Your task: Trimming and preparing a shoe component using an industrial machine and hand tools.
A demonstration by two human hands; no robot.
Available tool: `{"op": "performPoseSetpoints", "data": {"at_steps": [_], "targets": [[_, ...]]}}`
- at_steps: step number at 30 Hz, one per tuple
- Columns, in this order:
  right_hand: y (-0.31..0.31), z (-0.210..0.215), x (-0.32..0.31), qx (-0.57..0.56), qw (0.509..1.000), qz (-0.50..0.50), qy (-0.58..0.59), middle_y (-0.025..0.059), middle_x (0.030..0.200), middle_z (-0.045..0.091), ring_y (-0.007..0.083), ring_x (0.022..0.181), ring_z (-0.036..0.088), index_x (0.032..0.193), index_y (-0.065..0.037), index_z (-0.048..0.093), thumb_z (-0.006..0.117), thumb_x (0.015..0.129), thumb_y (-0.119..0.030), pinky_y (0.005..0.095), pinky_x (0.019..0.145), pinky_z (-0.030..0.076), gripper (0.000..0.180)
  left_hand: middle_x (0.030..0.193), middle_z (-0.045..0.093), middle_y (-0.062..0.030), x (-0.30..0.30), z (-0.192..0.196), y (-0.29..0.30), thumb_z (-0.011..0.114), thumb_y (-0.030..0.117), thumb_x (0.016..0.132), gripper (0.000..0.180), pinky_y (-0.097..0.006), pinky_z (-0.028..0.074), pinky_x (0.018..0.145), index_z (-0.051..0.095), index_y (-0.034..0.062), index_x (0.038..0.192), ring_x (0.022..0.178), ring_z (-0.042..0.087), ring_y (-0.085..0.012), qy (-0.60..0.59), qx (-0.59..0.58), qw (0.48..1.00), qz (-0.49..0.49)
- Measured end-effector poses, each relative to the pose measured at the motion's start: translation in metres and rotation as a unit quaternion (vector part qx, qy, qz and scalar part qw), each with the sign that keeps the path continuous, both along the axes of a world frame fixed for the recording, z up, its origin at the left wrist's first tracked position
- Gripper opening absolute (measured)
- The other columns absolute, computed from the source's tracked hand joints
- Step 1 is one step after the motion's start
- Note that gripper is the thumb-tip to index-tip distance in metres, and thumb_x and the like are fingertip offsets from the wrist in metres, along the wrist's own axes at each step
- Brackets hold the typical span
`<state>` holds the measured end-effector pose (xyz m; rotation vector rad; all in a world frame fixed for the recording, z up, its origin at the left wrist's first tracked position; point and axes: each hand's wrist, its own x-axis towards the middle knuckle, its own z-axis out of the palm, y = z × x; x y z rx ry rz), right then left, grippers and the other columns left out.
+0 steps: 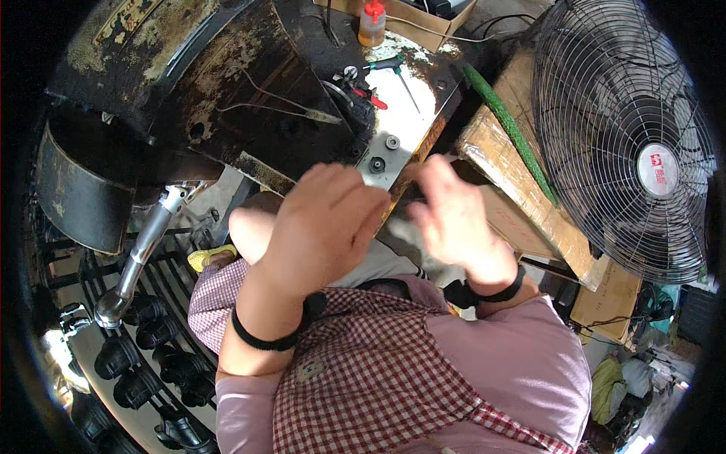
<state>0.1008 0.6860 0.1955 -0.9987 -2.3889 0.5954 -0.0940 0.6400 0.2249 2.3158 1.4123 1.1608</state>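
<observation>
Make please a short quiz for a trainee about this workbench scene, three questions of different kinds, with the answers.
1. True or false: the electric fan stands on the person's left side.
2. What lies nearer the left hand: A) metal lever B) oil bottle?
3. Which colour are the bands on both wrists?

Key:
1. False, it is on the right.
2. A.
3. Black. The right hand is blurred, so what it holds cannot be told.

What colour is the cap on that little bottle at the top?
Red, on the amber squeeze bottle, clearest in the head view.
</observation>
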Motion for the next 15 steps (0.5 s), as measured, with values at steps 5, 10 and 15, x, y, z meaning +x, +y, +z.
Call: {"op": "performPoseSetpoints", "data": {"at_steps": [5, 10, 15], "targets": [[-0.018, -0.032, -0.014, -0.091, 0.991, 0.053, -0.083, 0.0142, 0.093, 0.053, 0.0334, 0.075, 0.062, 0.097, -0.003, 0.054, 0.063, 0.082, -0.024, 0.0428, 0.059, 0.05, 0.028, 0.071, 0.047, -0.0082, 0.005, -0.006, -0.032, 0.063, 0.001, 0.064, 0.019, -0.037, 0.04, 0.06, 0.059, 0.0051, 0.082, 0.067, 0.051, -0.0264, 0.023, -0.022, 0.999, -0.002], [-0.035, -0.077, -0.029, -0.187, 0.979, 0.069, -0.048, 0.0223, 0.104, 0.051, 0.0414, 0.086, 0.06, 0.105, 0.002, 0.05, 0.062, 0.082, -0.021, 0.0457, 0.067, 0.05, 0.035, 0.071, 0.053, -0.0083, -0.007, -0.005, -0.039, 0.065, -0.005, 0.067, 0.018, -0.032, 0.042, 0.054, 0.062, 0.0026, 0.083, 0.06, 0.052, -0.0223, -0.016, 0.001, 0.996, 0.092], [-0.025, -0.109, -0.043, -0.125, 0.991, 0.044, 0.004, 0.02, 0.105, 0.051, 0.0367, 0.087, 0.06, 0.108, 0.002, 0.05, 0.06, 0.074, -0.007, 0.0418, 0.069, 0.051, 0.037, 0.074, 0.055, -0.006, -0.015, -0.012, -0.04, 0.067, -0.007, 0.074, 0.012, -0.019, 0.034, 0.045, 0.064, 0.0008, 0.084, 0.054, 0.045, -0.0075, -0.14, -0.025, 0.977, 0.161]]}}
